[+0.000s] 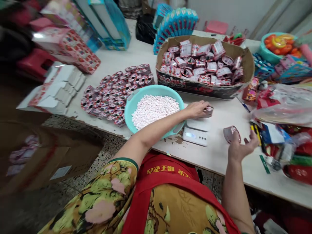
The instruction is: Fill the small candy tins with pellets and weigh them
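Note:
My left hand is closed round a small oval printed tin, just above a white digital scale with a lit display. To the right, my right hand has its fingers spread. One of its digits overlaps the rim of another printed tin; I cannot tell whether it presses on it. Under my left forearm stands a turquoise basin full of small pale pink and white candies.
Behind the scale, a cardboard box holds many similar tins. More tins stand packed together left of the basin. Stacked white cartons lie at the far left. Plastic bags, a pen and a bowl of orange pieces are rightward.

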Demonstrator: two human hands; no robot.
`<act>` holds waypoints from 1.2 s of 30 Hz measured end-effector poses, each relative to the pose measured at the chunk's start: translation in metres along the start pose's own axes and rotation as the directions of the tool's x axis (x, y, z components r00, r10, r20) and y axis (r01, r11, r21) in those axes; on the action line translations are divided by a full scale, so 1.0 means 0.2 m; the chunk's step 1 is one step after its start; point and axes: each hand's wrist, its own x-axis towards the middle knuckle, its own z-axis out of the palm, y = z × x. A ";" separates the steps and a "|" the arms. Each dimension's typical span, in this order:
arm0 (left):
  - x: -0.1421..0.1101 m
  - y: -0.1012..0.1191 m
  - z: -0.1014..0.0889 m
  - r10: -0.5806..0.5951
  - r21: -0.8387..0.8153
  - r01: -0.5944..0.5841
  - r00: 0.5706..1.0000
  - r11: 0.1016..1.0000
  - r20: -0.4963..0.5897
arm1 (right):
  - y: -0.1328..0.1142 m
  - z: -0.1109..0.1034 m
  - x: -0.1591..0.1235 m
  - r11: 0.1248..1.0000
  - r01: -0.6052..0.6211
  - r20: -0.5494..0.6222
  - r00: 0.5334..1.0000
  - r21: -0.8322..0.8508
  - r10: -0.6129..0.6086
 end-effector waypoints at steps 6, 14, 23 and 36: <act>-0.35 0.04 -0.19 -0.291 -0.813 -0.075 0.911 0.577 -0.291 | -0.63 0.36 -0.08 0.899 -0.106 0.499 0.856 0.426 -0.135; -0.66 -0.08 -0.38 -0.728 -0.908 -0.397 0.583 0.133 -0.362 | -1.20 0.84 -0.25 0.894 -0.060 0.805 0.465 0.444 -0.369; -0.72 -0.24 -0.47 -0.851 -0.905 -0.398 0.518 -0.150 -0.087 | -1.17 0.97 -0.41 0.904 -0.135 0.834 0.459 0.406 -0.306; -0.66 -0.11 -0.46 -0.762 -0.928 -0.373 0.597 0.014 -0.252 | -1.04 0.80 -0.26 0.925 -0.144 0.896 0.337 0.352 -0.289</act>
